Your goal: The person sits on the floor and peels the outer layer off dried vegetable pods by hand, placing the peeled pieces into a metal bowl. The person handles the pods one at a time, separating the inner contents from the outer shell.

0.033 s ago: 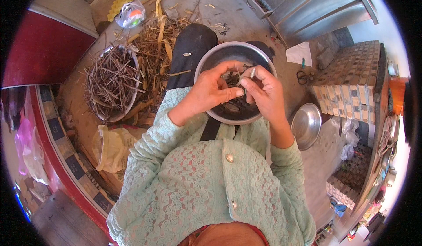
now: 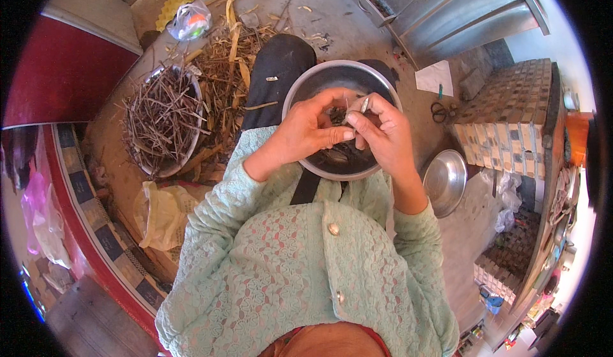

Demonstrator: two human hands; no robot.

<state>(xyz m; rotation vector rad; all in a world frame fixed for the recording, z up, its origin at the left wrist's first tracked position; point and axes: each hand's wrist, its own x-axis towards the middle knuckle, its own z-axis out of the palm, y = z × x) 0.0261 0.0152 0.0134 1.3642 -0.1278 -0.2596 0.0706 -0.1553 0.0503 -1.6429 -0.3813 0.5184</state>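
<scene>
A grey metal basin [image 2: 332, 75] rests on my lap between my knees, with several small dark, slender pieces [image 2: 337, 154] in its bottom. Over it my two hands meet, fingertips close together. My left hand [image 2: 305, 130] is closed in a pinch, with a thin pale sliver [image 2: 347, 101] rising by its fingertips. Between the thumb and fingers of my right hand [image 2: 386, 130] is a small slender silvery piece [image 2: 364, 105]; its kind is too small to tell. A similar light bit [image 2: 272, 78] lies on my left trouser knee.
On the left stand a basin heaped with dry twigs [image 2: 163, 121] and a pile of stalks and husks [image 2: 223, 76]. A yellowish plastic bag [image 2: 163, 213] lies nearer. To the right are a shiny metal bowl [image 2: 445, 183], scissors [image 2: 439, 112] and a brick-patterned stove block [image 2: 504, 114].
The silvery piece in my right fingers has tilted slightly and shows more of its length. Both hands have shifted only a little over the basin.
</scene>
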